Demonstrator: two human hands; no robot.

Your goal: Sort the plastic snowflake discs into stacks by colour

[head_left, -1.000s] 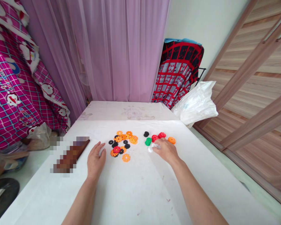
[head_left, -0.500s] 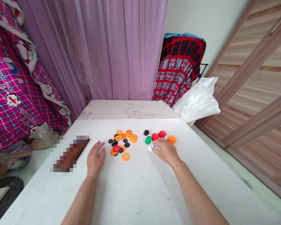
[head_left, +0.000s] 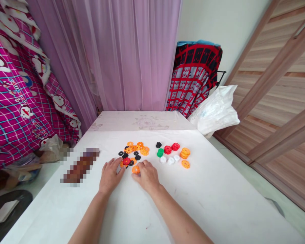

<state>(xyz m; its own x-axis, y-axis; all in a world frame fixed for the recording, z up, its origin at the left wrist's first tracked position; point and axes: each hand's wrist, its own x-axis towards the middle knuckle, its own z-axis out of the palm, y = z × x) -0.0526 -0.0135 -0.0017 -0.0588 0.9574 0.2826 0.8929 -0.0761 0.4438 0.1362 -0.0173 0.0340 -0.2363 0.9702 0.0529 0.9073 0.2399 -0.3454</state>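
Observation:
A mixed pile of orange, black and red flower-shaped plastic discs lies on the white table. To its right sit small separate groups: a black disc, a green disc, red discs, white discs and orange discs. My left hand lies flat, fingers stretched, tips touching the near left edge of the pile. My right hand is beside it, fingers curled and pinched on a single orange disc at the pile's near edge.
A blurred brown object lies left of my hands. A white plastic bag sits off the table's far right corner, a red-and-black blanket behind it. Purple curtain at the back, pink bedding at left, wooden panels at right.
My right hand left the white discs by the right-hand groups and moved left to the lone orange disc. My left hand slid slightly right, up to the pile.

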